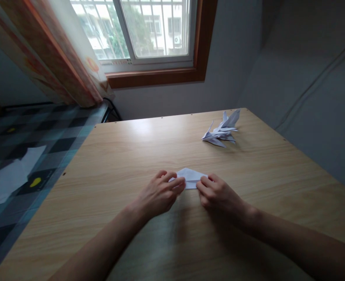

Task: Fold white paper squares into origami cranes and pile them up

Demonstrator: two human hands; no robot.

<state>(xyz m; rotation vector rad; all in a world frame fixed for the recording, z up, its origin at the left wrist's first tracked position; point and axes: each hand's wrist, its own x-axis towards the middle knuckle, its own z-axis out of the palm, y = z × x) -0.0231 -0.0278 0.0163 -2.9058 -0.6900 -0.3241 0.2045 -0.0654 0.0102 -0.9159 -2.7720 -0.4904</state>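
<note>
A folded sheet of white paper (191, 175) lies on the wooden table between my hands, its upper edge rising to a low peak. A crease runs across it, with a narrow strip along the near side. My left hand (166, 191) grips its left end, fingers bent over the paper. At the right end, my right hand (214, 191) pinches the paper with thumb and curled fingers. Both ends of the paper are partly hidden under my fingers.
Several folded white paper pieces (223, 130) sit in a pile at the table's back right. On the left, white sheets (13, 175) rest on a checked cloth (64, 136). A window (157, 31) and a curtain (55, 47) are beyond the table (125, 152).
</note>
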